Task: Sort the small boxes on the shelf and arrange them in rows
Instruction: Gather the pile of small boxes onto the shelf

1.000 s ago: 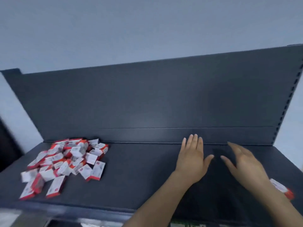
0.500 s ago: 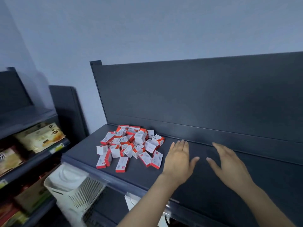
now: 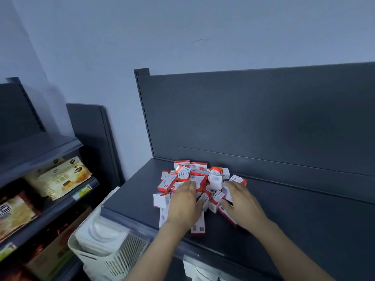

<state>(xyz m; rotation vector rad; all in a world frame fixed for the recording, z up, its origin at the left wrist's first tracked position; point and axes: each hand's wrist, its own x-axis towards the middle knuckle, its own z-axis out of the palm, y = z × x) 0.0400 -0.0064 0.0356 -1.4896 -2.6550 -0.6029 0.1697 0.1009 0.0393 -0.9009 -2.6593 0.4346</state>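
The heap of small red-and-white boxes [image 3: 183,173] lies unsorted at the shelf's [image 3: 304,220] 9 o'clock end. The left hand [image 3: 184,203] rests flat on its 7 o'clock side and the right hand [image 3: 241,203] is spread at 4 o'clock; neither pinches anything. This looks like the gathering step; next, single boxes need picking out and lining up.

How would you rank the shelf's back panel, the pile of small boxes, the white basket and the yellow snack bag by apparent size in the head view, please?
Largest: back panel, by far.
Next: pile of small boxes and white basket look about alike, so unranked.
Smallest: yellow snack bag.
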